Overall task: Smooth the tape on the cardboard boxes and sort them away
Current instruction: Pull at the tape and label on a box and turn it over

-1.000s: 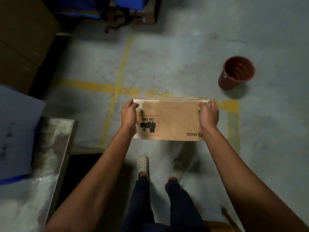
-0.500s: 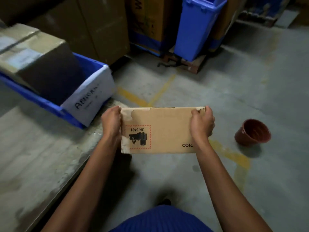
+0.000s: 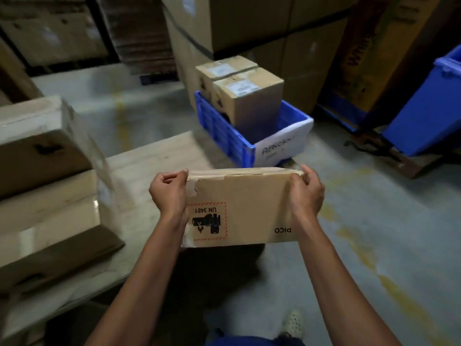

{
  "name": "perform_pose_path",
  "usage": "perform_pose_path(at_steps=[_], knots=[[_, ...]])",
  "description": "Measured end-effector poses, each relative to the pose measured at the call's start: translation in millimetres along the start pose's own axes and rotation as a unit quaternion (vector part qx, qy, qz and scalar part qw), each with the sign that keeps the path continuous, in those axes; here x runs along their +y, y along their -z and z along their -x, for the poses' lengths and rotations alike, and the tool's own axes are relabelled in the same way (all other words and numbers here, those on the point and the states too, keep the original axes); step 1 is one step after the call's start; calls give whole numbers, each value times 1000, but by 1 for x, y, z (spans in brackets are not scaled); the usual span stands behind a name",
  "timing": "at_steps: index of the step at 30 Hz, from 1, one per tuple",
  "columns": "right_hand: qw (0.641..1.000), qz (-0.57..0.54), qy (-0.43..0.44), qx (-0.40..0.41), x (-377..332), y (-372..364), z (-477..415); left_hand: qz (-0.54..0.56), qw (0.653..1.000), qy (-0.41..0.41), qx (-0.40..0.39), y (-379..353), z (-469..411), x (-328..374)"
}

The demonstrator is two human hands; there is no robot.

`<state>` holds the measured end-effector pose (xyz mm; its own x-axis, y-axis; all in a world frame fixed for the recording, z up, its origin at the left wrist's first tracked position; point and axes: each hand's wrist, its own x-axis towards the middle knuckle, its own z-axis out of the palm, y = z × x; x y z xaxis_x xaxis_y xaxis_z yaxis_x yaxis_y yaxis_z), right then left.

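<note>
I hold a flat brown cardboard box (image 3: 249,203) in mid-air, just off the right corner of the worktable. It bears a red-framed "UN 3481" battery label and the word "PICO", both upside down to me. Clear tape runs along its top edge and down the left end. My left hand (image 3: 169,193) grips the left end over the tape. My right hand (image 3: 305,193) grips the right end, thumb on the top corner. Beyond it a blue crate (image 3: 224,131) with a white handwritten label holds two taped cardboard boxes (image 3: 245,93).
A pale worktable (image 3: 144,168) lies to the left with stacked cardboard boxes (image 3: 45,151) on it. Large cartons (image 3: 249,23) line the back. A blue bin (image 3: 429,106) stands on a pallet at right. Grey concrete floor with worn yellow lines lies to the right.
The view has swung left and up from the floor and red pot to the worktable and blue crate. The box stays gripped in both hands and now faces the crate.
</note>
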<state>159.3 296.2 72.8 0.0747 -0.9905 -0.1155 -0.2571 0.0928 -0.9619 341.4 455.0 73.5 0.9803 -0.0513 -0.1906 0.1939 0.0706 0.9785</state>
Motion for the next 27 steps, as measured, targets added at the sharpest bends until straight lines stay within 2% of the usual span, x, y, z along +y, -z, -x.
perform_pose_path(at_steps=[6, 10, 13, 19, 22, 27], knots=[[992, -63, -4, -111, -4, -68, 15, 17, 993, -2, 113, 63, -31, -2], [977, 3, 27, -213, 15, -97, 4, -37, 988, -46, 145, 86, -45, -34], [949, 73, 42, -304, 44, -114, -9, -116, 984, -31, 131, 96, -50, -70], [899, 139, 61, -410, 80, -133, -40, -242, 967, -31, 72, 99, -49, -108], [876, 181, 105, -434, 85, -147, -51, -358, 932, -57, 24, 97, -48, -116], [857, 221, 137, -446, 80, -173, -56, -550, 829, -86, -58, 102, -64, -118]])
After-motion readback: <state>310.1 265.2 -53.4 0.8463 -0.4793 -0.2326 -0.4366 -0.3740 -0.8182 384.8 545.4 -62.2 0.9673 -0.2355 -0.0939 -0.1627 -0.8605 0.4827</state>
